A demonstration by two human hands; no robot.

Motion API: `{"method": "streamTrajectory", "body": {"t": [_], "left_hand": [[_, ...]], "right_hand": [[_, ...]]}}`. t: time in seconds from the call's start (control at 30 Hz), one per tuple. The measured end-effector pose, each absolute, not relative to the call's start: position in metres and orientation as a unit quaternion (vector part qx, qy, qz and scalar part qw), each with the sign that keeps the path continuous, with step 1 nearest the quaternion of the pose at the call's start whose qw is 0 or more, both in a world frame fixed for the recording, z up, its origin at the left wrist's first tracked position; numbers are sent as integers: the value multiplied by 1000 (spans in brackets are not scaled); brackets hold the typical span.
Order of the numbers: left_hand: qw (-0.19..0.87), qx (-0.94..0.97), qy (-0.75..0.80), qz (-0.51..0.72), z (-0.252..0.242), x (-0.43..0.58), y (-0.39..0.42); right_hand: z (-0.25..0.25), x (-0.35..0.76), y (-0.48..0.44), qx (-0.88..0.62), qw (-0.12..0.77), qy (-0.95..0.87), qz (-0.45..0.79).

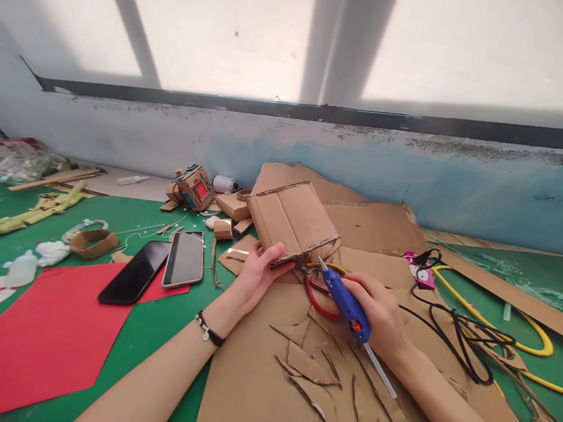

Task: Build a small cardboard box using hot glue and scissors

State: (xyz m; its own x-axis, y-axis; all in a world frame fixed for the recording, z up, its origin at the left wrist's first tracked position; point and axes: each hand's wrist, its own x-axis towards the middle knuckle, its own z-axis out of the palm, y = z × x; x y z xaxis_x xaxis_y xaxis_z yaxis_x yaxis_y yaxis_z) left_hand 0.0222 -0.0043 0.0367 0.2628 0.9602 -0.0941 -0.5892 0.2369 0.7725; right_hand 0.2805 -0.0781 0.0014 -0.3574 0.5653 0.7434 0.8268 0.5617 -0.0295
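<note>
My left hand is closed on the lower edge of a cardboard box, thumb in front, holding it tilted. In my right hand is a blue glue gun, with a clear glue stick jutting from its back end. The gun's nozzle points up at the box's lower edge; whether it touches cannot be made out. Behind the gun lie scissors with red handles, partly hidden. Below both hands are torn cardboard scraps on a large cardboard sheet.
Two phones rest partly on red paper at left. A small cardboard model stands farther back. To the right, a black cord tangles beside a yellow cable. The wall bounds the green table.
</note>
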Motion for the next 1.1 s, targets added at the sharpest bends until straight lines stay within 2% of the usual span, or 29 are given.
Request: {"method": "streamTrajectory", "body": {"t": [0.47,0.8,1.1], "left_hand": [[725,311,315,528,34,23,-5],[713,342,304,531,30,25,-6],[705,356,326,520,27,29,-6]], "right_hand": [[-5,282,-79,-449,349,-813,-128],[-3,279,-80,-454,379,-801,-94],[11,266,-82,-431,339,-823,-149]]}}
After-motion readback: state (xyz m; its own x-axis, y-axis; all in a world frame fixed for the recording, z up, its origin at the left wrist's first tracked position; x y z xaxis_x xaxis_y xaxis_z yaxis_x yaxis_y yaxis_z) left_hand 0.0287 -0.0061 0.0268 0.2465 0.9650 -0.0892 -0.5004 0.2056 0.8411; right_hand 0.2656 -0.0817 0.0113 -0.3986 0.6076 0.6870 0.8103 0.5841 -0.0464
